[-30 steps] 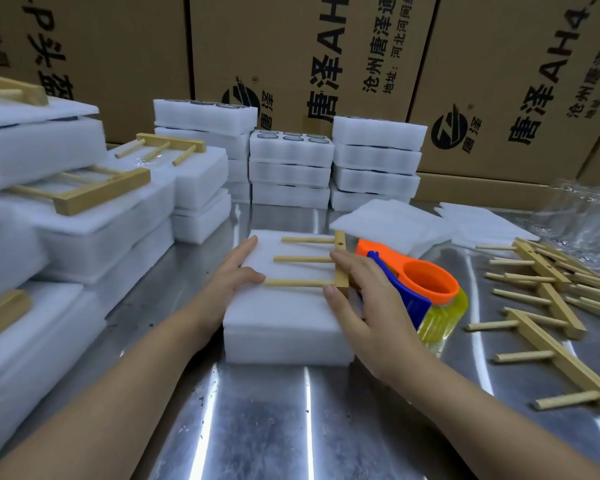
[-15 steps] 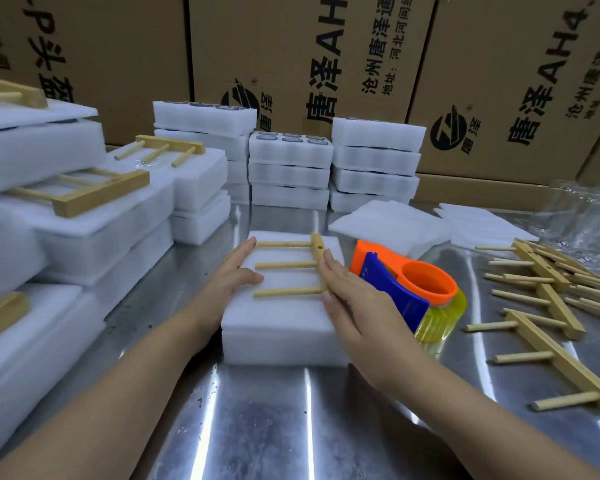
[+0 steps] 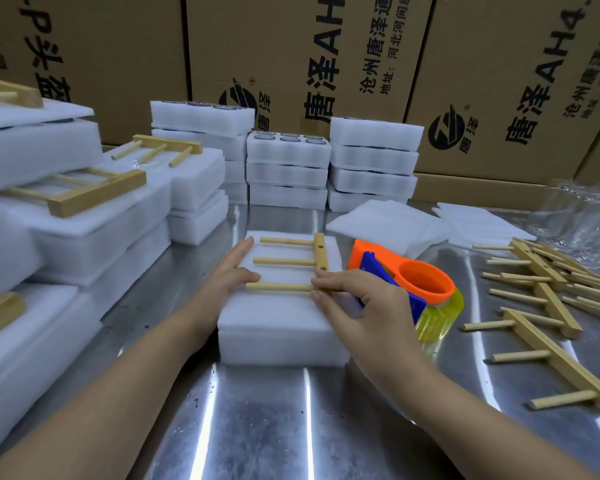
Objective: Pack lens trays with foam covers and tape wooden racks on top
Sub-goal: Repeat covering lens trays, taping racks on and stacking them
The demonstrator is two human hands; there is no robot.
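Tall brown cardboard boxes (image 3: pixel 291 57) wall off the back of the steel table (image 3: pixel 257 427); their black print reads "唐泽", "AH4", "沧州唐泽通…" and "地址: 河北河间…", beside a round black logo. Along the left edge stand stacks of packed foam trays (image 3: pixel 84 220), several with a wooden rack lying on top. At the back, three shorter stacks of white trays (image 3: pixel 288 168) stand side by side; the middle one is uncovered, with round lenses showing in its pockets. Loose foam sheets (image 3: pixel 388 223) lie right of centre, clear plastic bags (image 3: pixel 582 216) lie at the far right, and a heap of spare racks (image 3: pixel 548 292) spreads over the right side of the table.

The foam-covered tray (image 3: pixel 281 323) sits at the centre of the table, white and rectangular. On its cover lies a wooden rack (image 3: pixel 291 261): a pale bar with three round pegs pointing left. An orange and blue tape dispenser (image 3: pixel 406 285) with a yellowish roll stands just to the tray's right, touching it.

The left hand (image 3: pixel 227 275) lies flat on the tray's left edge, fingers spread, thumb touching the nearest peg's tip. The right hand (image 3: pixel 357 303) pinches the near end of the rack's bar between thumb and fingers, partly hiding the dispenser.
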